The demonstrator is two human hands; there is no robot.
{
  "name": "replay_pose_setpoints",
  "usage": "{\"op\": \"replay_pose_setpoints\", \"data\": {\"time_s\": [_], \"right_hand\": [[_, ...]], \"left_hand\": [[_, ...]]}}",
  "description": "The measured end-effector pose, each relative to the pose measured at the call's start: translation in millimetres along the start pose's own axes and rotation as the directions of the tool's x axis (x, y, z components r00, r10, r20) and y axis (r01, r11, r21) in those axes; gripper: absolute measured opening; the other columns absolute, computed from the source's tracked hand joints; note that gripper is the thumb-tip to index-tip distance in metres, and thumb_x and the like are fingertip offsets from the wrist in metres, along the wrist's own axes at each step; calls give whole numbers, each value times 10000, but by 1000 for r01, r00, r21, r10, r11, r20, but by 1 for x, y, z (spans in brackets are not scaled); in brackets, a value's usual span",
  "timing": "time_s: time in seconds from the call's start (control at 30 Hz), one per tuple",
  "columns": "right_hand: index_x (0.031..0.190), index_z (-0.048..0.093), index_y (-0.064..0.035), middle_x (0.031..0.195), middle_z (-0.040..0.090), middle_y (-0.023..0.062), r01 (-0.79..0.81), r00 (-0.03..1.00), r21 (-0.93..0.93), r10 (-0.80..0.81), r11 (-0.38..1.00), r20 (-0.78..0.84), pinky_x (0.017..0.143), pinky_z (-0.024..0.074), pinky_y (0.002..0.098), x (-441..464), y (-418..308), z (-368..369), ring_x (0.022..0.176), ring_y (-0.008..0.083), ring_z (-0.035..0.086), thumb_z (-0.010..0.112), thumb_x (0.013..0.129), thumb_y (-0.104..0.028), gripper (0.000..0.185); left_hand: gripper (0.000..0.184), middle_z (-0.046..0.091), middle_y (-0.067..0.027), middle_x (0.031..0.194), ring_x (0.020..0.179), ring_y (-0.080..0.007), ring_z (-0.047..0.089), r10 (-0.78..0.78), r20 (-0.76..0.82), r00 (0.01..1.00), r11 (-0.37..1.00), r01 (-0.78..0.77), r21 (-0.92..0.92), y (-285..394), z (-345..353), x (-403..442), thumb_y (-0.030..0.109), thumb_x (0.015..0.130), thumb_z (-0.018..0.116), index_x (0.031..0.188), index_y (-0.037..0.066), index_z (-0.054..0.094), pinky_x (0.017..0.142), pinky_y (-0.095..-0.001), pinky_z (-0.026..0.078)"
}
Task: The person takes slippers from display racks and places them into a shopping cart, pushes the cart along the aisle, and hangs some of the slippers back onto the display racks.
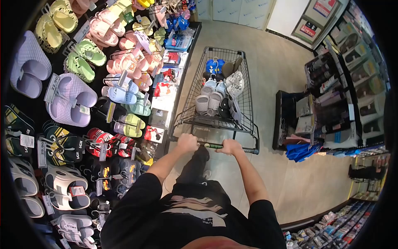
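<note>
Both of my hands grip the handle of a black wire shopping cart (250, 106). My left hand (187, 142) is wrapped round the bar's left part, and my right hand (229, 147) closes on it further right, with a short bare stretch of handle (212, 145) between them. Inside the basket lie several pairs of slippers: grey ones (214, 99) near the handle, a black pair (224, 108), a white speckled pair (235, 84), an olive-brown pair (229, 68) and a blue item (214, 65) at the far end.
A display wall on the left holds hanging slippers (74, 101) and price tags (52, 88). On the right stands a rack (306, 120) with a blue cloth-like item (302, 152) low down. Tiled floor (273, 182) runs beside the cart toward a pale door (239, 12).
</note>
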State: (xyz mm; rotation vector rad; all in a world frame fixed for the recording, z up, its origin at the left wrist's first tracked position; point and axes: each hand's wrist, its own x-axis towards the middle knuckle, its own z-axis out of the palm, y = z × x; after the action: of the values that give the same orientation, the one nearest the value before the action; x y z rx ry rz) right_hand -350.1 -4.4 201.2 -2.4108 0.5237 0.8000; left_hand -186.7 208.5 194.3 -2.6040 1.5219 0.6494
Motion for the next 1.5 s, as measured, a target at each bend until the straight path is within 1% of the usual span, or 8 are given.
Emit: {"op": "replay_pose_setpoints", "data": {"time_s": [0.07,0.3,0.63,0.7,0.77,0.83,1.07,1.5], "right_hand": [[914,799,-53,877,746,222,-72,982,43,63,997,176,816,578,466,24,6,-17,863,381,729,711,749,-662,638],[978,792,-41,1038,742,240,-24,999,-102,28,994,38,885,578,477,79,13,-61,975,398,720,688,763,-642,646],[899,794,-58,851,731,224,-18,991,-142,-1,990,-131,818,577,484,140,29,-133,853,417,712,687,739,-693,664],[845,782,-46,778,733,173,31,990,-93,-43,995,-136,740,579,436,137,23,-158,775,357,723,750,764,-634,595],[849,753,-27,731,702,104,126,965,415,-15,901,-261,678,553,389,153,45,-159,716,279,697,821,806,-482,462],[933,706,-18,858,663,85,349,794,594,108,725,-598,674,522,360,175,59,-156,726,224,652,816,846,-216,242],[1104,581,-17,1228,500,134,353,510,320,106,879,-854,806,508,372,198,93,-165,878,272,632,518,744,210,430],[1023,599,-68,1223,516,139,201,604,289,114,936,-789,788,494,459,244,126,-267,989,396,608,545,826,103,266]], "left_hand": [[306,748,-170,784,773,-332,750,-7,-24,1000,1000,7,-13,-7,-3,18,376,802,713,788,82,796,732,-436,589],[382,741,-179,759,749,-339,745,13,-22,1000,998,-14,-61,-36,-42,84,415,817,705,763,46,787,696,-444,584],[244,763,-155,809,771,-301,763,-4,-64,998,994,-3,-109,-61,-77,176,310,761,708,814,94,807,706,-426,598],[266,762,-159,809,769,-310,764,-10,-34,999,995,7,-97,-63,-81,188,316,772,708,824,74,806,710,-424,600],[257,755,-166,787,751,-314,760,37,-74,997,997,-42,-69,-66,-79,199,308,753,711,797,72,801,686,-433,594],[254,750,-168,774,738,-315,756,22,-84,996,995,-30,-98,-67,-90,205,306,743,713,779,68,795,675,-437,590],[240,739,-168,746,713,-316,746,25,-69,997,991,-34,-130,-52,-97,226,287,729,716,741,55,774,653,-440,579],[345,733,-185,736,720,-331,745,-10,-107,994,994,-2,-107,-39,-138,333,369,794,709,720,37,762,661,-453,579]]}}
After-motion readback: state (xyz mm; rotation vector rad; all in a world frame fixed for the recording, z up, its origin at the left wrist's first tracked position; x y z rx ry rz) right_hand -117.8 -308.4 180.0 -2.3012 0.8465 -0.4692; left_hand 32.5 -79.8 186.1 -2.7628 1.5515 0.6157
